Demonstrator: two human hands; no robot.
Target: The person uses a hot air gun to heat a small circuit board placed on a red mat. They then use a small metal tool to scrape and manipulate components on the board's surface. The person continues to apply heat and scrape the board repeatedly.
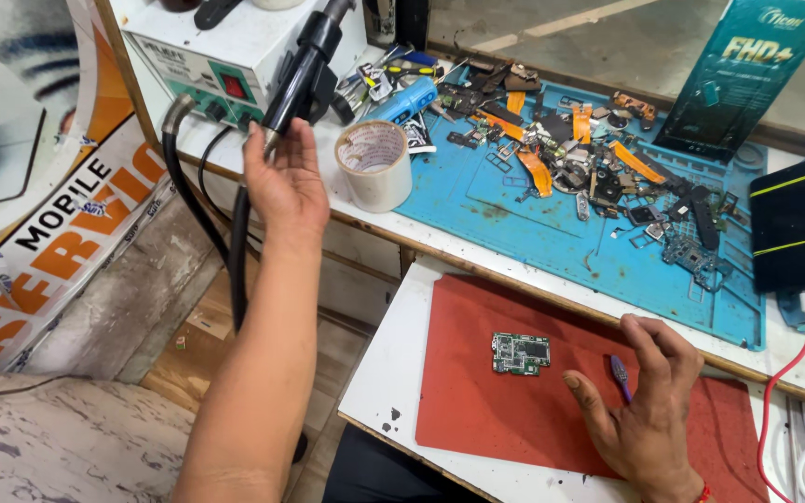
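Head view: left hand [283, 186] fingers open beside hot-air handpiece [302, 70]; right hand [645, 410] pinches purple tool [620, 375].

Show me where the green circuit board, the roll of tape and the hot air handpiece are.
green circuit board [520, 354], head view, middle of the board's top face on the red mat.
roll of tape [375, 165], head view, on its outer side wall.
hot air handpiece [302, 76], head view, mid-length on its black body.

The circuit board [520, 353] is green with dark chips and lies on a red mat [477, 401]. The work mat [552, 233] is blue, strewn with orange ribbon cables [535, 172]. The hot-air handle [302, 70] is black, its station [225, 56] white with a green front. The tape roll [375, 165] is cream. The tool [620, 375] is purple.
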